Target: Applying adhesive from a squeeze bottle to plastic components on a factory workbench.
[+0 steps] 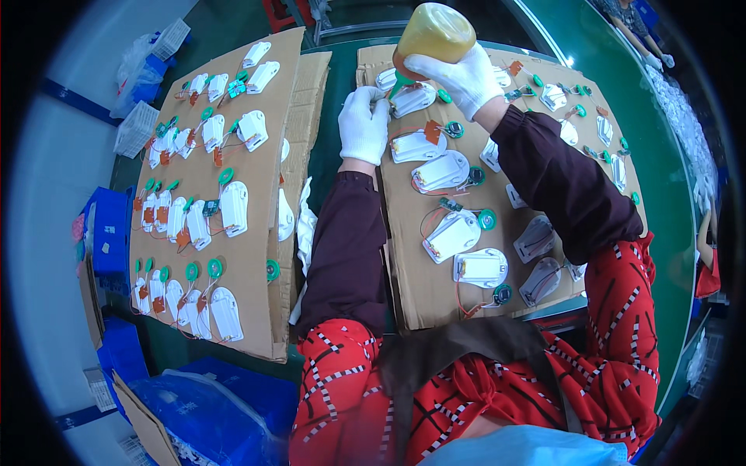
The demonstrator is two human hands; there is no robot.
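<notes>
A white glove covers my left hand (363, 128), whose fingers are curled together at the far left edge of the right cardboard sheet (408, 283). Whatever they pinch is too small to make out. Beside those fingertips lies a white plastic housing (413, 99). My right hand (460, 81), also gloved, grips a squeeze bottle (437, 35) of yellowish liquid, tilted with its base up; its tip is hidden. Down the same sheet sit several more white housings (440, 171), with thin wires, small circuit boards and green round parts (487, 219) attached.
To the left, another cardboard sheet (260, 291) carries rows of similar housings (233, 208). A crumpled white cloth (307, 241) lies between the sheets. Blue bins (109, 233) and white baskets (137, 130) stand farther left. At far right, other people work near a pile of clear plastic bags (676, 116).
</notes>
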